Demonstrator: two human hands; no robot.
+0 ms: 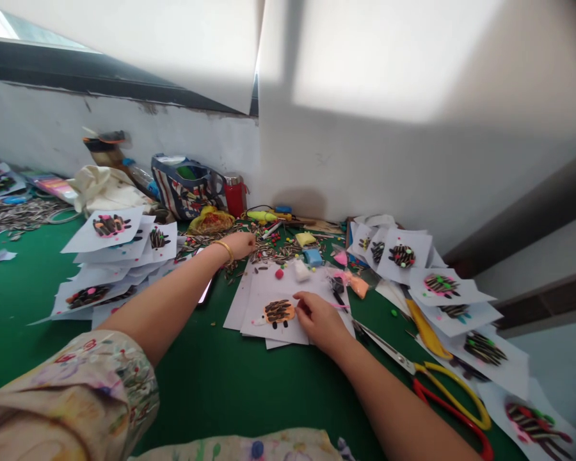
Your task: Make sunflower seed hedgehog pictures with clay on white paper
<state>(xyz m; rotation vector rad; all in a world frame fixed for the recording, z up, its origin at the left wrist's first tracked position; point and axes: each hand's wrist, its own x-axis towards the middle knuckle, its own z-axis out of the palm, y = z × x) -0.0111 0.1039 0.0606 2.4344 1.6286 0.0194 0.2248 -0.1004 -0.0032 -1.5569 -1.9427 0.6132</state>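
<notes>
My left hand (240,244) reaches out over a scattered pile of sunflower seeds (273,251) and small coloured balls. Its fingers are curled together, and what they pinch, if anything, is hidden. My right hand (320,319) lies on a white sheet of paper (259,304), fingers apart, beside a hedgehog figure (279,312). That figure has an orange clay body covered with dark seeds, a white snout and black feet. Its right edge is by my right fingertips. Behind it on the paper sit a red clay ball (279,274) and a white clay lump (301,270).
Sheets with seed figures are stacked at left (100,275) and right (454,283). Large scissors (413,367) lie by my right forearm, near a yellow-handled tool (425,328). A phone (205,289), a red flask (235,195) and a striped bag (180,189) are also there.
</notes>
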